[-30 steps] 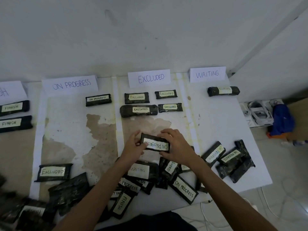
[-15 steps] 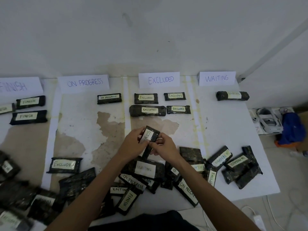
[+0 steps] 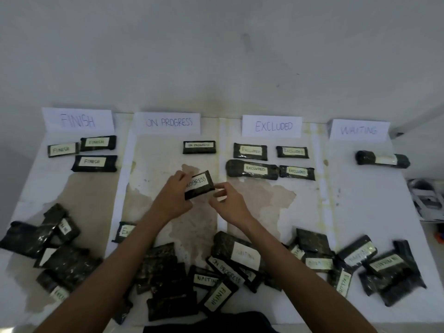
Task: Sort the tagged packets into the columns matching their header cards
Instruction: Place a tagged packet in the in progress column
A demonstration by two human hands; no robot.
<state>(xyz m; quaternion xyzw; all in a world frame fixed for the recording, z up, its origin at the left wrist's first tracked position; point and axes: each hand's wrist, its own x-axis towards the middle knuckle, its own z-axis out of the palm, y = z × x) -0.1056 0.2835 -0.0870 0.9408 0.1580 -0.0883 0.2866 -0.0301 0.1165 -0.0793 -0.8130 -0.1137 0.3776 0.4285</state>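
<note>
I'm gripping the ON PROGRESS packet (image 3: 199, 185) in my left hand (image 3: 176, 198), label up for matching, over its own column, second from left; my right hand (image 3: 228, 203) is hovering beside it, loosely curled, empty.

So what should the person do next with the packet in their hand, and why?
Probably lower it onto the table just below the ON PROGRESS packet that lies under the ON PROGRESS header card. The left hand grips the held packet over that column, and the visible part of its tag reads ROGRESS, so it most likely belongs there.
</note>
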